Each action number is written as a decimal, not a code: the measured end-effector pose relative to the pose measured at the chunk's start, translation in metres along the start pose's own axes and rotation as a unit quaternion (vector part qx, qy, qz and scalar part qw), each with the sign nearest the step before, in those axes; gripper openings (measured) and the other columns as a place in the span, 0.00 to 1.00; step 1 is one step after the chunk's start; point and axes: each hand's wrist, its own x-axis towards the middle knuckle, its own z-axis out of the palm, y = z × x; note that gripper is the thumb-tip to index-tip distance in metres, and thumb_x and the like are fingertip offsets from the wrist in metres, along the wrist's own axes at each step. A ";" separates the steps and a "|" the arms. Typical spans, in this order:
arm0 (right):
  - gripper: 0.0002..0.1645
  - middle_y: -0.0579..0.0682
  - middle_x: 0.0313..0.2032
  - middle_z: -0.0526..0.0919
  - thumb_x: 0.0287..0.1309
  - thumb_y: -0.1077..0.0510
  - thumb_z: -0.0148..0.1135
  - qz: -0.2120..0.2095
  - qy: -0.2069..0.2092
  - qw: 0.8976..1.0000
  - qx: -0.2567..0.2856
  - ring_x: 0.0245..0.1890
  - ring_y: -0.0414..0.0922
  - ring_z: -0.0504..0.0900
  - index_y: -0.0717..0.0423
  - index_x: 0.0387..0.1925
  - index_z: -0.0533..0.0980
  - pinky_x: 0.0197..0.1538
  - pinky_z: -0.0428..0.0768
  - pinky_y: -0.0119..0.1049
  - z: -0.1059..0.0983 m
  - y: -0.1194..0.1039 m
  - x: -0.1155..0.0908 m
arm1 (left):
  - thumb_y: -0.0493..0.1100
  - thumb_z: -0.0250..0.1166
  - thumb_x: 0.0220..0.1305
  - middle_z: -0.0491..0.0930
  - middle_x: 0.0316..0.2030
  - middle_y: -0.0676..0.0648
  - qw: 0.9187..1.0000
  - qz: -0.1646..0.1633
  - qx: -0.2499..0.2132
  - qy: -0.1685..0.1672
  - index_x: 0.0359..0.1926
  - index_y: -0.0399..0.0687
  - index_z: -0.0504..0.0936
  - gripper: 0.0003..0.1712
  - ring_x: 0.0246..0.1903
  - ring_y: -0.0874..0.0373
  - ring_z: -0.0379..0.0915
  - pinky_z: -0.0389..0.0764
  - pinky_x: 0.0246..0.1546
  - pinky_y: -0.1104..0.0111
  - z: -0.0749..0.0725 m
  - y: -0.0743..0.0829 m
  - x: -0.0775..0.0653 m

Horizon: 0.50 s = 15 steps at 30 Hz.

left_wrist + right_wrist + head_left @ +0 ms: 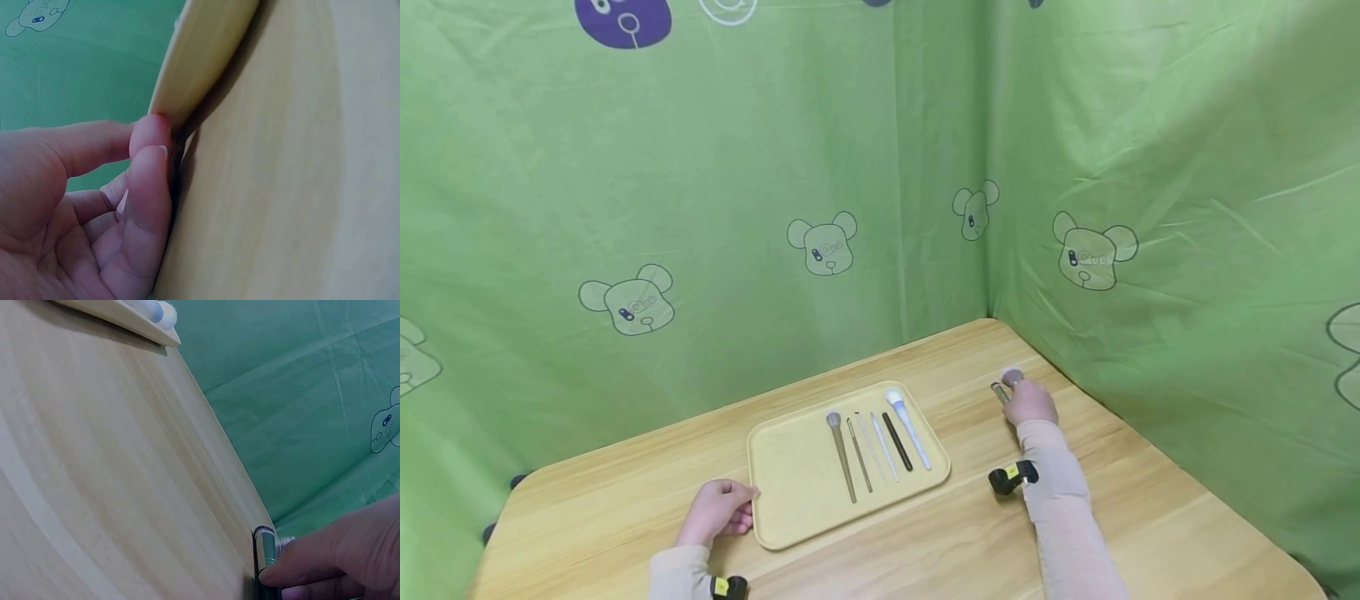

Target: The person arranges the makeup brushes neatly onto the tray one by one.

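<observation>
A pale yellow tray lies on the wooden table, its left rim pinched between the thumb and finger of my left hand. Close up in the left wrist view, the fingertips meet at the tray's edge. Off to the right of the tray, my right hand reaches down to the tabletop. Its thumb and fingers pinch a slim green tube-like item, mostly covered by the hand. Just beyond the fingers shows the bristle head of a makeup brush; its handle is hidden.
On the tray's right half lie several makeup tools side by side, among them a brown-handled brush, a black pen-like stick and a white-and-blue brush. Green curtains enclose the wooden table at the back and right.
</observation>
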 end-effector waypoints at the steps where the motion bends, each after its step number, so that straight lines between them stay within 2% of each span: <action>1: 0.10 0.68 0.33 0.79 0.44 0.64 0.57 0.000 0.001 1.000 0.000 0.32 0.61 0.78 0.66 0.31 0.76 0.31 0.77 0.51 0.000 0.000 0.000 | 0.42 0.60 0.55 0.76 0.19 0.47 1.000 0.000 0.000 0.000 0.32 0.34 0.74 0.12 0.16 0.61 0.73 0.79 0.19 0.71 0.000 0.000 0.000; 10: 0.11 0.66 0.32 0.80 0.43 0.60 0.59 0.003 -0.005 1.000 0.005 0.30 0.59 0.78 0.64 0.30 0.76 0.29 0.76 0.49 0.000 0.000 0.001 | 0.41 0.60 0.55 0.76 0.18 0.47 1.000 0.001 -0.001 0.000 0.33 0.34 0.74 0.12 0.16 0.61 0.73 0.79 0.19 0.71 0.000 0.000 0.001; 15: 0.22 0.65 0.35 0.80 0.44 0.58 0.60 -0.012 -0.005 1.000 0.006 0.31 0.60 0.78 0.59 0.45 0.73 0.30 0.77 0.50 -0.003 -0.002 0.000 | 0.41 0.60 0.55 0.76 0.18 0.47 1.000 0.002 -0.001 0.000 0.32 0.34 0.75 0.12 0.16 0.61 0.73 0.79 0.19 0.71 0.000 -0.001 0.001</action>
